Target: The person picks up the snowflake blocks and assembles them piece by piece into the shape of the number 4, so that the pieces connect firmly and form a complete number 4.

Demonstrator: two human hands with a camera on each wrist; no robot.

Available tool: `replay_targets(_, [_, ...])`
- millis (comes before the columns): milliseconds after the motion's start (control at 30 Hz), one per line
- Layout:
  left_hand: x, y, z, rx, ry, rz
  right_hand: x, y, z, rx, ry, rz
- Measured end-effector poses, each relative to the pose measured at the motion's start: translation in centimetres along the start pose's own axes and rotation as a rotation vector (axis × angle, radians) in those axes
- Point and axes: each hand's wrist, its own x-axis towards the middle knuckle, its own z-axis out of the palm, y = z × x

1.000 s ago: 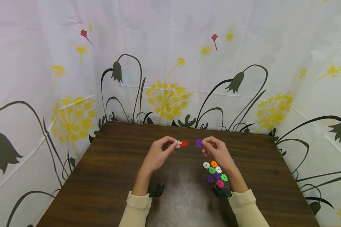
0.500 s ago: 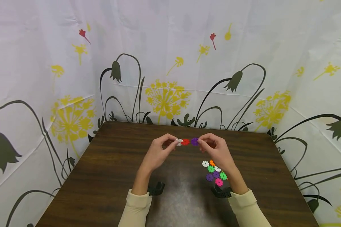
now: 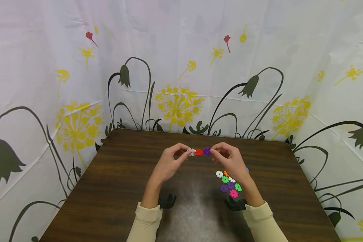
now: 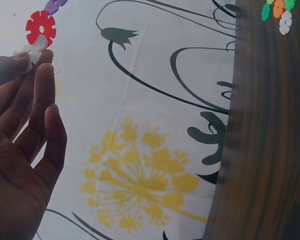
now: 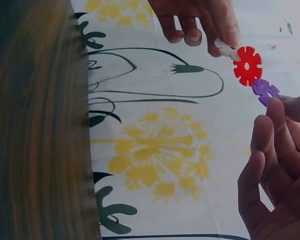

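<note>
Above the table, my left hand (image 3: 169, 162) pinches a white notched plastic disc (image 3: 192, 152) between thumb and forefinger. A red notched disc (image 5: 247, 66) is joined to the white one, its flat face showing in both wrist views. On the other side, my right hand (image 3: 231, 160) pinches a purple notched disc (image 5: 265, 92) between thumb and fingertip. The purple disc's edge meets the red disc's rim, so the three form a row between the hands. In the left wrist view the purple disc (image 4: 55, 6) is partly cut off by the frame.
On the brown wooden table (image 3: 115, 188), several loose notched discs lie in a cluster below my right hand, among them a pink disc (image 3: 234, 193) and a white disc (image 3: 219, 174). My right forearm covers part of the cluster. A flower-printed curtain (image 3: 181, 60) hangs behind the table.
My right hand has moved left with the purple disc, closing the gap to the red disc until their edges meet. The left hand has shifted only slightly, still pinching the white disc.
</note>
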Motion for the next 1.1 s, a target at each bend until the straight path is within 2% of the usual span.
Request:
replay_targets(233, [0.0, -0.1, 0.6, -0.054, 0.022, -0.004, 0.0, 0.0, 0.3, 0.019, -0.005, 0.013])
replay_targets(533, [0.2, 0.1, 1.8, -0.225, 0.052, -0.014, 0.1, -0.2, 0.5, -0.030, 0.034, -0.008])
replay_targets(667, [0.4, 0.1, 2.3, -0.231, 0.088, -0.010, 0.2, -0.2, 0.6, -0.061, 0.050, -0.004])
replay_targets(833, [0.3, 0.2, 2.5, -0.168, 0.109, -0.013, 0.3, -0.1, 0.8, -0.090, 0.059, -0.005])
replay_targets(933, [0.4, 0.1, 2.5, -0.157, 0.072, -0.033, 0.3, -0.2, 0.8, -0.089, 0.067, -0.008])
replay_targets(1100, [0.3, 0.0, 2.8, -0.207, -0.105, -0.052, 0.3, -0.2, 1.1, -0.089, 0.044, 0.010])
